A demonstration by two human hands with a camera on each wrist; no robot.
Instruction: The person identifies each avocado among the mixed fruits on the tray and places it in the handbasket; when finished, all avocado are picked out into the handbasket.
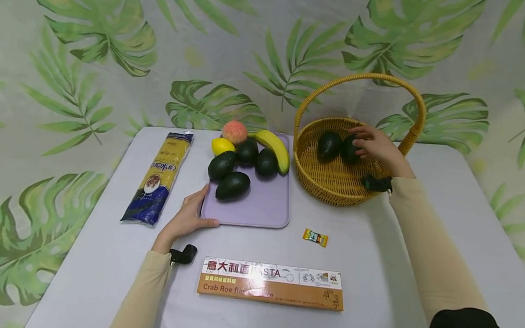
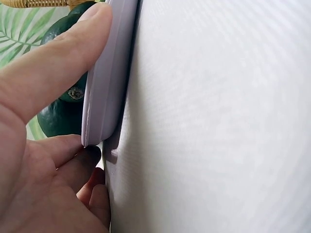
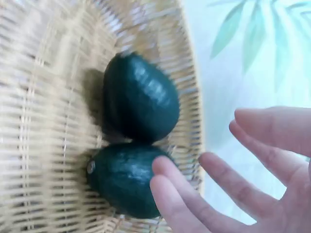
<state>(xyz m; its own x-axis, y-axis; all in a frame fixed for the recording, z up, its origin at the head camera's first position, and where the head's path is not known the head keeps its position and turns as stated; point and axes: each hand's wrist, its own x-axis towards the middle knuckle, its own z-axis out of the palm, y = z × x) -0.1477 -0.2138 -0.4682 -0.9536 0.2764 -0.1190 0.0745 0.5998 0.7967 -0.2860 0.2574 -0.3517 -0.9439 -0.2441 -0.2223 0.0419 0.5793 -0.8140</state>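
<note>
My left hand (image 1: 189, 215) holds the near-left corner of a lilac tray (image 1: 264, 207), thumb along the near edge and fingers at the left side. In the left wrist view the thumb presses the tray's rim (image 2: 99, 109). On the tray lie several dark green avocados (image 1: 233, 186), a banana (image 1: 274, 147), a lemon (image 1: 222, 146) and a peach (image 1: 235, 131). Over the wicker basket (image 1: 324, 192), my right hand (image 1: 380, 150) has its fingers spread and holds nothing. Beneath it two avocados (image 3: 141, 97) lie side by side; whether a fingertip touches the nearer one I cannot tell.
A bag of pasta (image 1: 159, 177) lies left of the tray. Near the front is a flat pasta box (image 1: 270, 285), and a small wrapped candy (image 1: 315, 237) lies between box and basket. The basket's tall handle (image 1: 362, 76) arches above it. Leaf-printed cloth (image 1: 225, 36) hangs behind the table.
</note>
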